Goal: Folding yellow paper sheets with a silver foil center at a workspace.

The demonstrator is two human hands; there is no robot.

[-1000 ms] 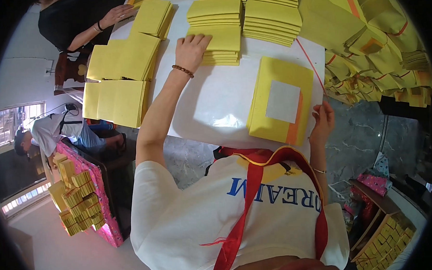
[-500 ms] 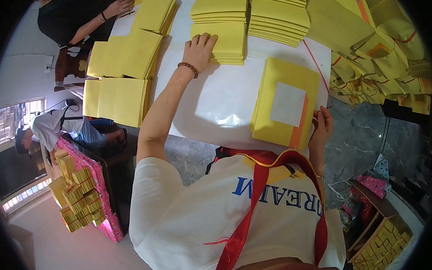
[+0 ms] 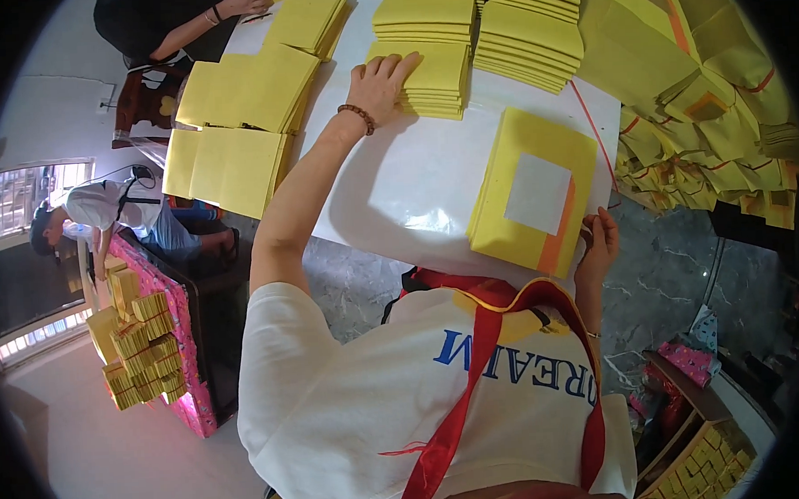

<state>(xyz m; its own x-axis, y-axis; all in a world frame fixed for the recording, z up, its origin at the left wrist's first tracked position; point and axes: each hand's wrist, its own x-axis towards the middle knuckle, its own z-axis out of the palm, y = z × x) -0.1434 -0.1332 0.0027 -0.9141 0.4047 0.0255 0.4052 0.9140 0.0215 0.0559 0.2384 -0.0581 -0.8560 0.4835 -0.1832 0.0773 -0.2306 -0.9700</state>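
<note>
A stack of folded yellow paper sheets (image 3: 445, 65) lies towards the far side of the white-covered table. My left hand (image 3: 388, 85), with a beaded bracelet at the wrist, rests on the near left part of this stack, its fingers spread over the top sheet. Closer to me, on the right, lies another yellow paper stack (image 3: 499, 178), its top sheet bearing a white patch and an orange strip. My right hand (image 3: 600, 239) is just beside that stack at the table's edge, loosely bent with fingers apart and nothing visible in it.
More yellow stacks stand at the left (image 3: 226, 168) and far side (image 3: 533, 38) of the table (image 3: 397, 196). Large yellow bundles (image 3: 680, 148) are piled at the right. Another person's hand (image 3: 246, 2) is at the far left; a seated person works at a pink-covered table (image 3: 185, 348).
The whole view has shifted slightly, the table moving a little to the right. My left hand stays on the far stack, its thumb side a little further across it. My right hand remains by the near stack.
</note>
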